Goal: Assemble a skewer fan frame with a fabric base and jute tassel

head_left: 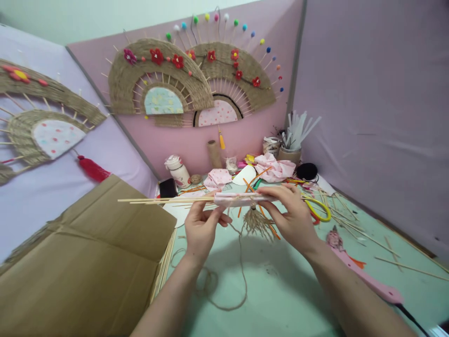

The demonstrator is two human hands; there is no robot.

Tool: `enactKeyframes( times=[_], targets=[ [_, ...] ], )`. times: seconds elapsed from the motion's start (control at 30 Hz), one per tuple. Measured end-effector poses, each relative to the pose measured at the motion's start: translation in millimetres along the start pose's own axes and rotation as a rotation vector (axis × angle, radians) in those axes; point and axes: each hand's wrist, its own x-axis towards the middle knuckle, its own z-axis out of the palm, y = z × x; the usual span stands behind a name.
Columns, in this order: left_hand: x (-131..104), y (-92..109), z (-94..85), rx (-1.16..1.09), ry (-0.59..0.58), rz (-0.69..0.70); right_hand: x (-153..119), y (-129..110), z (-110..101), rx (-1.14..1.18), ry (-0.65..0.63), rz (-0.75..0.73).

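Note:
Both hands hold a pink-and-white fabric-covered piece (233,200), seen nearly edge-on above the table. My left hand (203,222) grips its left end, where thin wooden sticks (154,201) point out to the left. At the right end, the thumb and fingers of my right hand (293,213) pinch it from above and below. A twine tassel (260,222) hangs under the piece, close to my right hand. Loose jute twine (242,267) drops from near my left fingers and curls on the table. Part of the piece is hidden behind the fingers.
Brown cardboard (87,262) covers the left side. A pink glue gun (368,276), yellow-handled scissors (321,209) and scattered sticks (368,236) lie right. Behind stand a white bottle (177,172), a cardboard tube (214,154) and glue sticks (298,131). Woven fans (122,89) hang on the walls.

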Motion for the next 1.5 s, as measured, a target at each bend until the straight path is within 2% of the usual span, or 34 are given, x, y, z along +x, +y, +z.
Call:
enactKeyframes(
  times=[0.17,0.27,0.37,0.47,0.53,0.63,0.7,0.77,0.9,1.03,1.3,1.4,1.5],
  targets=[
    [23.7,5.6,2.3,-0.059,0.037,0.096,25.3,0.8,7.5,0.004,-0.012,-0.022],
    [32.1,6.5,-0.2,-0.096,0.048,0.161,37.5,-2.5,8.3,-0.025,-0.078,-0.017],
    [35.5,4.9,-1.3,-0.099,0.119,0.273,46.9,-12.8,4.8,-0.161,-0.128,0.013],
    [37.2,0.0,-3.4,-0.002,0.168,0.446,53.1,-29.6,0.3,-0.254,-0.103,0.032],
    [38.8,-4.8,-6.9,0.116,0.193,0.6,55.2,-42.3,0.0,-0.167,-0.112,0.059],
    [41.1,-11.5,-13.9,0.313,0.216,0.84,54.6,-58.4,6.9,0.085,-0.145,0.189],
    [41.3,-14.0,-17.4,0.393,0.189,0.938,52.0,-64.5,15.6,0.17,-0.156,0.289],
    [40.2,-14.7,-18.6,0.422,0.148,0.981,48.3,-65.8,24.5,0.181,-0.173,0.339],
    [36.9,-14.9,-17.0,0.443,0.119,0.975,42.1,-57.6,31.9,0.172,-0.149,0.299],
    [36.3,-19.2,-18.0,0.445,0.091,0.89,39.9,-45.7,24.4,0.12,-0.103,0.236],
    [37.0,-25.7,-19.4,0.463,0.044,0.68,39.8,-27.2,16.3,0.326,-0.107,0.472],
    [36.5,-20.6,-17.0,0.423,0.033,0.608,42.9,-21.6,16.7,0.329,-0.066,0.392],
    [35.9,-13.5,-17.5,0.467,0.08,0.566,50.1,-16.7,17.8,0.301,-0.025,0.281]
  ],
)
